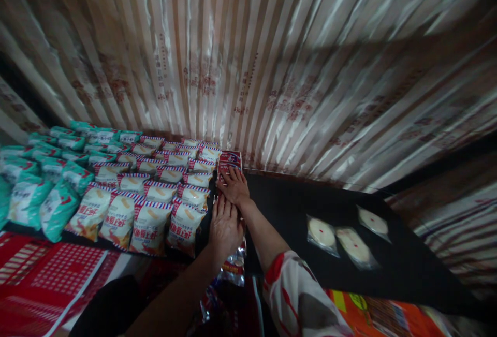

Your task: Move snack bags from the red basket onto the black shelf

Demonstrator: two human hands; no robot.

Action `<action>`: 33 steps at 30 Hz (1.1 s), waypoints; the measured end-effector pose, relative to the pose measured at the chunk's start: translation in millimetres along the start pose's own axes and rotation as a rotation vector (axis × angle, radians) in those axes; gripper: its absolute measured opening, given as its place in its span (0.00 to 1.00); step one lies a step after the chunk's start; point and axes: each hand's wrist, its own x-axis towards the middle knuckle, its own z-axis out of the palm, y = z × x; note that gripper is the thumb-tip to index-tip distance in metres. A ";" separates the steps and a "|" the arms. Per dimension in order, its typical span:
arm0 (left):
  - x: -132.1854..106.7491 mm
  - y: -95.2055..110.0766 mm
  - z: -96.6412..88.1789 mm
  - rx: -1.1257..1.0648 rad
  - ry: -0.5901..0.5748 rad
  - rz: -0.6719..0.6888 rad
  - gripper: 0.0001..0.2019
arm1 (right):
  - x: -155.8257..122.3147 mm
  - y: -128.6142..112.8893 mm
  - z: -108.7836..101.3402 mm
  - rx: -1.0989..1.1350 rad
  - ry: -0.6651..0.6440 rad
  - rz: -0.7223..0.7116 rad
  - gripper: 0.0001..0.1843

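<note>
My right hand (234,187) lies flat, fingers stretched out, on a column of dark red snack packets (229,161) on the black table (287,213). Just below it, my left hand (224,227) also rests flat, fingers together and pointing away, on the nearer packets of the same column; a shiny packet (234,266) shows beneath its wrist. Left of both hands lie rows of white snack bags with red-and-blue striped tops (149,223). Neither hand grips anything that I can see.
Teal snack bags (42,192) fill the far left of the table. Three clear packets with round white cakes (351,241) lie at the right. A striped curtain (272,68) hangs behind. Red printed sheets (46,280) and an orange one (373,311) lie at the front.
</note>
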 end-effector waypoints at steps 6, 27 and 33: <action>-0.5 -1.9 4.2 0.008 0.016 0.016 0.27 | -1.3 -0.3 0.6 0.036 -0.024 0.013 0.33; 1.0 -3.2 5.4 -0.019 -0.006 0.015 0.26 | 2.6 4.0 9.9 0.044 -0.041 0.021 0.32; 0.6 -2.2 3.2 -0.003 0.005 0.017 0.27 | 2.9 3.7 9.5 0.030 -0.035 0.025 0.32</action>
